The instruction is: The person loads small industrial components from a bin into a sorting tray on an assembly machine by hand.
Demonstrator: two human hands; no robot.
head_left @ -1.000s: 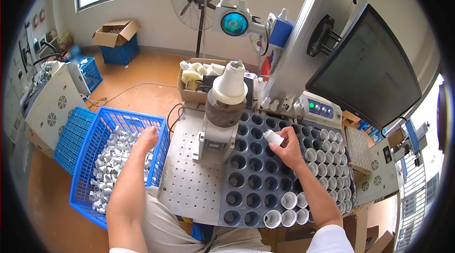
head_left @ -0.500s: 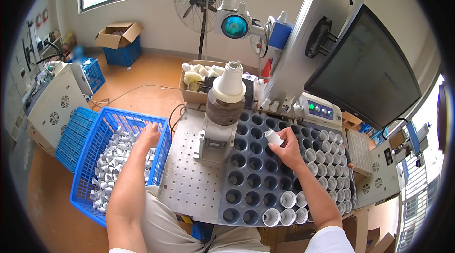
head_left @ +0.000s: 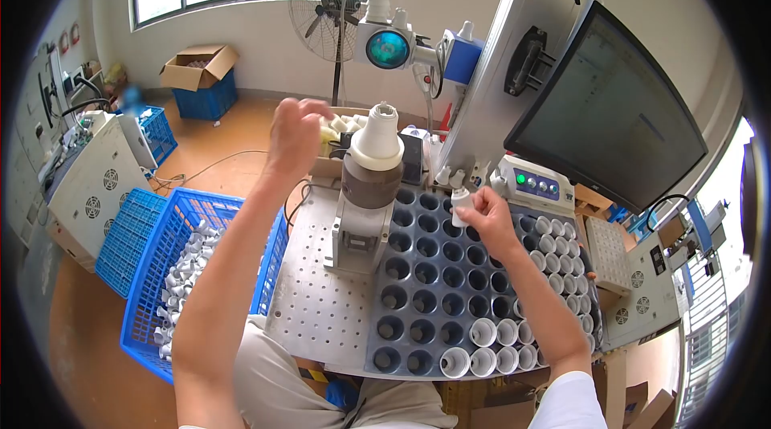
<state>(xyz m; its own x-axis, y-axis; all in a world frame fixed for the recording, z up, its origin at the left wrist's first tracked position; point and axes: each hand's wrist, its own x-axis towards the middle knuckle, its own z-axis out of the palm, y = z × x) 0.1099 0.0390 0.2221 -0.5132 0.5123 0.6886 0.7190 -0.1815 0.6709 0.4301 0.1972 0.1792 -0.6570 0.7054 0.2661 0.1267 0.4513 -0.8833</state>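
Observation:
My left hand (head_left: 295, 136) is raised above the perforated metal plate, left of the white cone-shaped piece (head_left: 377, 136) on top of the dark round holder (head_left: 371, 181). Its fingers are partly bent and apart, with nothing visible between them. With thumb and fingers, my right hand (head_left: 491, 220) grips a small white plastic housing (head_left: 462, 208) over the back of the dark tray (head_left: 438, 295). Similar white housings (head_left: 483, 332) stand in the tray's right and front-right holes. More white housings (head_left: 185, 272) lie loose in the blue basket (head_left: 148, 300) at the left.
A lens head (head_left: 388, 49) hangs above the holder. A large monitor (head_left: 614, 112) and a control box with a green light (head_left: 534, 181) stand at the right. Behind the holder is a carton of white and yellowish pieces (head_left: 329, 136). A standing fan (head_left: 329, 11) is by the wall.
My left hand has risen from the blue basket and moved right, towards the white cone. My right hand has shifted slightly, and the housing in it is now more upright.

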